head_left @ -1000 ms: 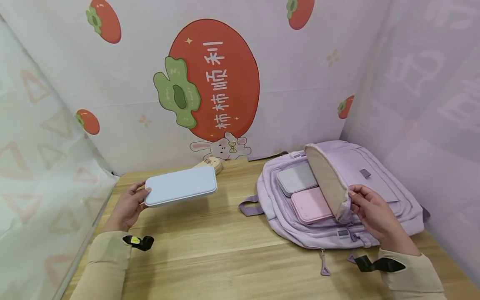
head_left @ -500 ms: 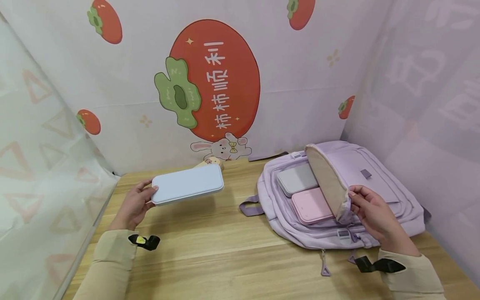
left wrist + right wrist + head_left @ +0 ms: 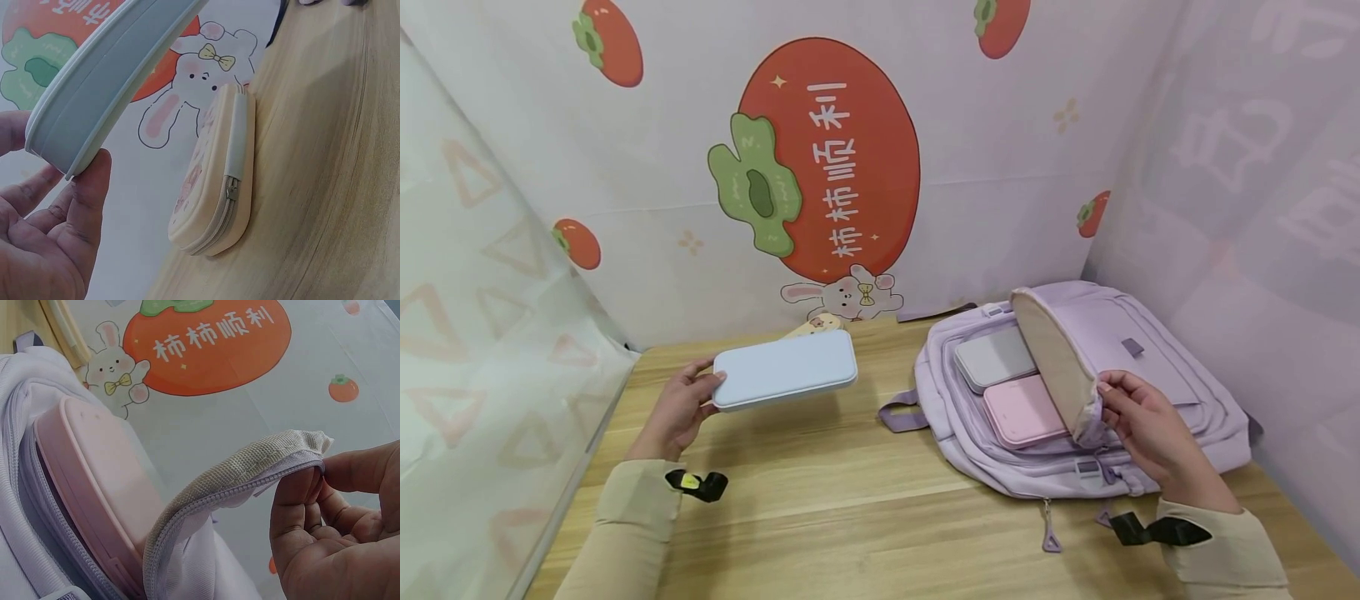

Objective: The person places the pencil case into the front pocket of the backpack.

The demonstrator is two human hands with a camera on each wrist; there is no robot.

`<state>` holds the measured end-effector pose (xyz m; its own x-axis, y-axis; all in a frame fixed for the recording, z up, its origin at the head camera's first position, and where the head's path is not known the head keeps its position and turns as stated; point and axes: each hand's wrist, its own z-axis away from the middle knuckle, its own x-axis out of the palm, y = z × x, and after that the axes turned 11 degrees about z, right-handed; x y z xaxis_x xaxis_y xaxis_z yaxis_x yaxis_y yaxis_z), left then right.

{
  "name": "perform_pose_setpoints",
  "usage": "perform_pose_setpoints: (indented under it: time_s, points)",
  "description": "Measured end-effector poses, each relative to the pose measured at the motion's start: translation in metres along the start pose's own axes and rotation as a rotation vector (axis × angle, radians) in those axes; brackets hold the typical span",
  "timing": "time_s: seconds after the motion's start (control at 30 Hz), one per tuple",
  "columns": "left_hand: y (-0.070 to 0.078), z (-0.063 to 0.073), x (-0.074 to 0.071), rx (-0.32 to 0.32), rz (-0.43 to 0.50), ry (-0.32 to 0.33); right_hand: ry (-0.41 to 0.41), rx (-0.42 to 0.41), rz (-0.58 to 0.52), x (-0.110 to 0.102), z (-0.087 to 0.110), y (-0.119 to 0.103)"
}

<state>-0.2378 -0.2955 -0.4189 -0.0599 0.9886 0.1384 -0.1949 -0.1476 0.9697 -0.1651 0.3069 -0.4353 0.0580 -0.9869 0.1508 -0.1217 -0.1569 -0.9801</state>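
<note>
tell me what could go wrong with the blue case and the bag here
The blue case could slip or tip, as the left hand pinches it only at one end.
If the right hand lets go of the flap, it might fall over the pink case and gray case in the backpack.

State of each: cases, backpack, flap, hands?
Blue case: closed, held above the table.
Left hand: pinches the blue case's end.
Flap: held open.
Right hand: pinches the flap's edge.
Backpack: lying down, front open.
Gray case: looks closed, in backpack.
Pink case: looks closed, in backpack.
Peach case: on table, looks zipped.
</note>
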Motion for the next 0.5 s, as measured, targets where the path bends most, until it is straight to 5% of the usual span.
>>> perform_pose_setpoints:
  time_s: [0.5]
  points:
    - [-0.0051,-0.0025,0.0069,0.027,-0.021,-0.035,-0.032,-0.011,0.017,-0.0019,-0.0006,0.0015]
